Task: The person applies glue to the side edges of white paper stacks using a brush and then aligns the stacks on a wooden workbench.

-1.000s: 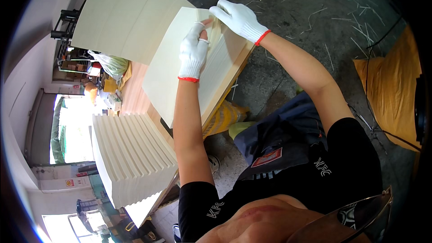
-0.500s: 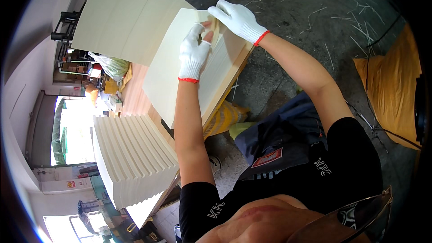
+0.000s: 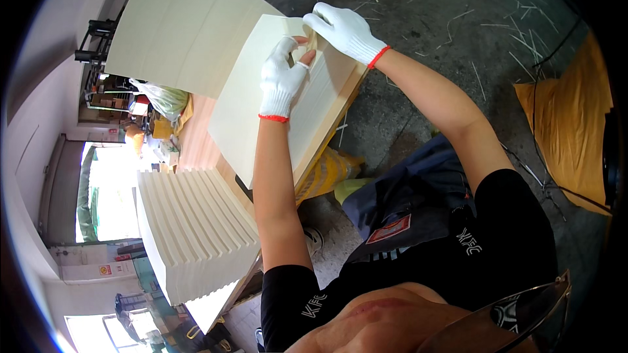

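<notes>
A thick stack of cream paper sheets (image 3: 245,101) lies at an angle on the table's edge. My left hand (image 3: 283,78), in a white knit glove with a red cuff and bare thumb and fingertip, rests on the top sheet. Its thumb and finger stand apart beside the stack's edge. At the far corner my right hand (image 3: 343,31), in a matching glove, has its fingers closed on the raised sheet edges. A yellowish bent edge (image 3: 312,40) shows between the hands. The right fingertips are partly hidden behind the glove.
Beyond the stack are large cream sheets (image 3: 190,19). A layered pile of cream sheets (image 3: 196,222) stands at the left on the wooden table (image 3: 196,137). A yellow sack (image 3: 330,170) sits beneath the table edge, another yellow bag (image 3: 569,131) at the right. Paper strips litter the floor (image 3: 425,39).
My left thumb and fingertip have shifted slightly right and nearer along the sheet edges. My right hand has hardly moved at the far corner.
</notes>
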Demonstrator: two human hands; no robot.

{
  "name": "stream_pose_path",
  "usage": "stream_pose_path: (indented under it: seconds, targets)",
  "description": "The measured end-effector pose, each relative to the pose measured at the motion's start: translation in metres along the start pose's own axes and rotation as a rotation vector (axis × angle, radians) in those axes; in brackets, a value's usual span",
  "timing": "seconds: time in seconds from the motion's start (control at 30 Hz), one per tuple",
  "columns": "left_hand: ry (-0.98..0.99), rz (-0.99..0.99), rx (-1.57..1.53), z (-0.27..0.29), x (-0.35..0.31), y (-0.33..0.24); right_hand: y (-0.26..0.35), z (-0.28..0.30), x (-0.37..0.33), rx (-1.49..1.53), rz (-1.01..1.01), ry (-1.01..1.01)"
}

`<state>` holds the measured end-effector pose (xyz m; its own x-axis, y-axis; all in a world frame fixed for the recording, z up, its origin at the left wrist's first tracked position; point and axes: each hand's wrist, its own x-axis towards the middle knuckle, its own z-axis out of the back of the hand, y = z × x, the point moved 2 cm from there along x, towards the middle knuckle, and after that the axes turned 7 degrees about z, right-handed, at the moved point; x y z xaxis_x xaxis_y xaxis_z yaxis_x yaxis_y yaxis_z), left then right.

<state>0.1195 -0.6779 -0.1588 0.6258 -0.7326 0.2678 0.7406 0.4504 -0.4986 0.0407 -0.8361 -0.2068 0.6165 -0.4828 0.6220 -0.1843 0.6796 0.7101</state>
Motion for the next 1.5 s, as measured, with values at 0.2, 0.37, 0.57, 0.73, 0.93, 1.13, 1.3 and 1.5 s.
stream_pose_path:
  seconds: [0.2, 0.37, 0.57, 0.73, 0.93, 1.13, 1.3, 1.5]
  targets:
    - [0.073, 0.113, -0.041, 0.002, -0.001, -0.006, -0.003, 0.001, 0.000, 0.038, -0.025, 0.014]
    - [-0.076, -0.045, -0.022, 0.003, -0.008, -0.016, -0.007, 0.029, 0.000, -0.079, -0.066, 0.062]
    - [-0.105, -0.008, 0.063, 0.003, -0.003, -0.001, -0.008, 0.037, 0.007, -0.553, 0.361, 0.343]
    - [-0.017, 0.039, -0.102, 0.003, -0.004, -0.006, 0.002, 0.029, 0.022, -0.425, 0.392, 0.360]
    - [-0.051, -0.077, -0.110, 0.002, -0.003, -0.006, -0.008, 0.009, 0.012, -0.007, 0.025, 0.201]
    - [0.026, 0.030, -0.117, 0.004, -0.003, -0.006, -0.007, 0.003, 0.001, 0.026, 0.023, 0.064]
    - [0.042, 0.103, -0.024, 0.003, -0.006, -0.015, -0.007, 0.004, -0.002, 0.022, 0.029, 0.054]
    - [-0.003, 0.046, -0.061, 0.002, -0.005, -0.013, -0.001, 0.010, -0.003, 0.030, 0.025, 0.074]
